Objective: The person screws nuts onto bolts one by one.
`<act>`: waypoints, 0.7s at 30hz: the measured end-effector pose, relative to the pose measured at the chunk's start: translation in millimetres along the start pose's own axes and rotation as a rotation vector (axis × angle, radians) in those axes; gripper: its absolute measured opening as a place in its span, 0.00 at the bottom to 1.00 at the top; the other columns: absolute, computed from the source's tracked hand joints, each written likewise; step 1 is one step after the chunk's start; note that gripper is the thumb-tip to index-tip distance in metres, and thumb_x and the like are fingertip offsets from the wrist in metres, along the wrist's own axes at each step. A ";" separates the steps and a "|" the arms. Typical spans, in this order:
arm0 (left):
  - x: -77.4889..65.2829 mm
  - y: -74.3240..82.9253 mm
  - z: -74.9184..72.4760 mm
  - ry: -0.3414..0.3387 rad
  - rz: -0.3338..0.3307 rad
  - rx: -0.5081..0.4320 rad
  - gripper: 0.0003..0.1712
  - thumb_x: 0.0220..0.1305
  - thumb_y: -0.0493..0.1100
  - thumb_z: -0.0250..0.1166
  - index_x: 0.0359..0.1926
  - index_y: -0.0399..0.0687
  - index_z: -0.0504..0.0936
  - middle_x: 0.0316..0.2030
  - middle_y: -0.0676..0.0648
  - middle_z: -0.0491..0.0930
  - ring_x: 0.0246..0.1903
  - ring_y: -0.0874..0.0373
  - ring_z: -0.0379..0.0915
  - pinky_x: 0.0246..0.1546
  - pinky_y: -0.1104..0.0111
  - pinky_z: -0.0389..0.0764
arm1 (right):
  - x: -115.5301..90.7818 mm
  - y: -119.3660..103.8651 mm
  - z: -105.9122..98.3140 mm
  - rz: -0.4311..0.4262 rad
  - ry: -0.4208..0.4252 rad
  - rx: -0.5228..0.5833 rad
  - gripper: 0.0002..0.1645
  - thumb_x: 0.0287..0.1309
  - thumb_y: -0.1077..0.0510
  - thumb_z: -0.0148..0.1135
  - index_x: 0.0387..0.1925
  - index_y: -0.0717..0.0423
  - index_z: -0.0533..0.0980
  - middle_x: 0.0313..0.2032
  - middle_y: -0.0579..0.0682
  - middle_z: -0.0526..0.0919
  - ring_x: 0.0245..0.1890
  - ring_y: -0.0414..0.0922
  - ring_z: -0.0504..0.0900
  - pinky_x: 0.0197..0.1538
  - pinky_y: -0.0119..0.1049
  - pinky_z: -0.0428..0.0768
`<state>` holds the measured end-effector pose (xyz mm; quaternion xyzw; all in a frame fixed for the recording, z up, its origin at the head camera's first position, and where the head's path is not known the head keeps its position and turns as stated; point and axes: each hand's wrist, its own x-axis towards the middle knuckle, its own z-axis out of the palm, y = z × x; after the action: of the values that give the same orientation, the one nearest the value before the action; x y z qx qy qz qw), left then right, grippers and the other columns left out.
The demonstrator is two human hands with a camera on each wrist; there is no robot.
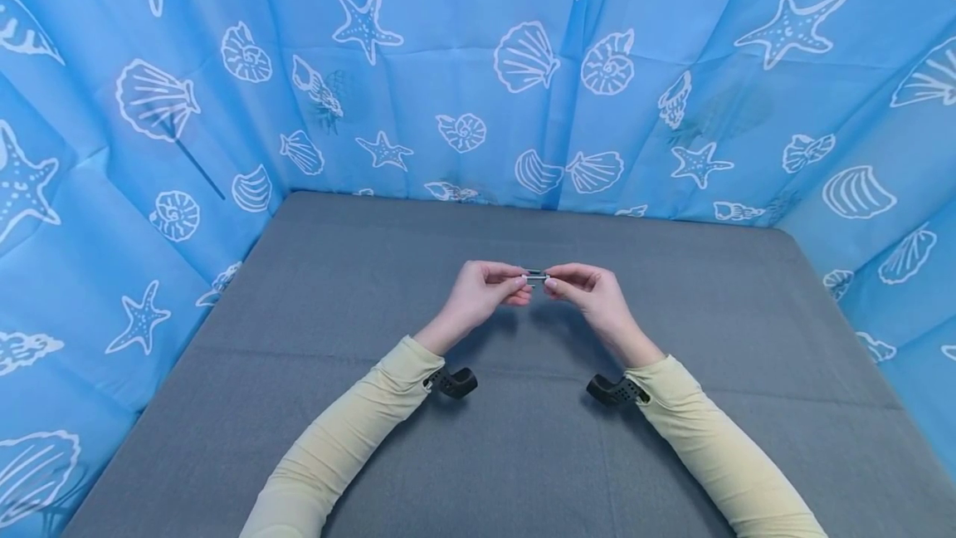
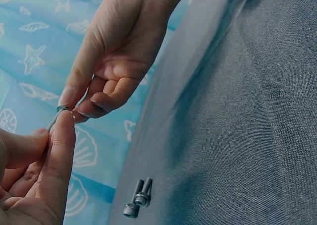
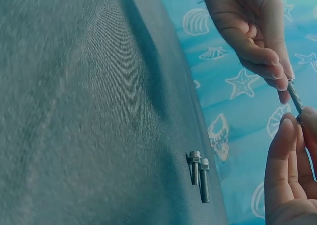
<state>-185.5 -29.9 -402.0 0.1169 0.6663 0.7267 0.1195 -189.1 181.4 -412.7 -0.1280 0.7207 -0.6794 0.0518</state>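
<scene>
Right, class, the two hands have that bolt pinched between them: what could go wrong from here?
The held bolt is slim and only pinched by the left hand and right hand, so it might slip and drop to the table. The two loose bolts lie close together with nothing visibly securing them, so a bump could set them rolling. A dropped bolt might also get mixed in with them.
</scene>
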 end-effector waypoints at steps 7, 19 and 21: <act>-1.7 0.5 -0.7 0.009 0.010 0.024 0.13 0.65 0.33 0.61 0.48 0.28 0.80 0.39 0.29 0.81 0.33 0.52 0.84 0.43 0.54 0.83 | 0.3 0.7 2.8 0.041 0.012 0.051 0.25 0.58 0.59 0.67 0.50 0.76 0.73 0.37 0.57 0.84 0.35 0.43 0.84 0.46 0.45 0.83; -0.4 1.2 -0.1 0.015 -0.003 0.018 0.12 0.65 0.32 0.61 0.47 0.29 0.80 0.39 0.28 0.81 0.33 0.52 0.84 0.42 0.55 0.83 | 2.5 0.1 3.8 0.073 0.009 0.110 0.25 0.59 0.60 0.66 0.49 0.78 0.72 0.35 0.60 0.84 0.33 0.41 0.84 0.45 0.45 0.83; -0.4 1.5 -0.1 0.017 -0.007 0.014 0.12 0.65 0.32 0.60 0.47 0.28 0.80 0.39 0.27 0.80 0.32 0.52 0.84 0.42 0.56 0.84 | 2.2 0.1 4.0 0.058 0.005 0.107 0.22 0.59 0.61 0.66 0.47 0.75 0.74 0.36 0.61 0.84 0.33 0.42 0.84 0.46 0.46 0.83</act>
<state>-185.2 -30.2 -400.5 0.1092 0.6727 0.7226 0.1156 -190.3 177.0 -412.8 -0.1025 0.6867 -0.7156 0.0765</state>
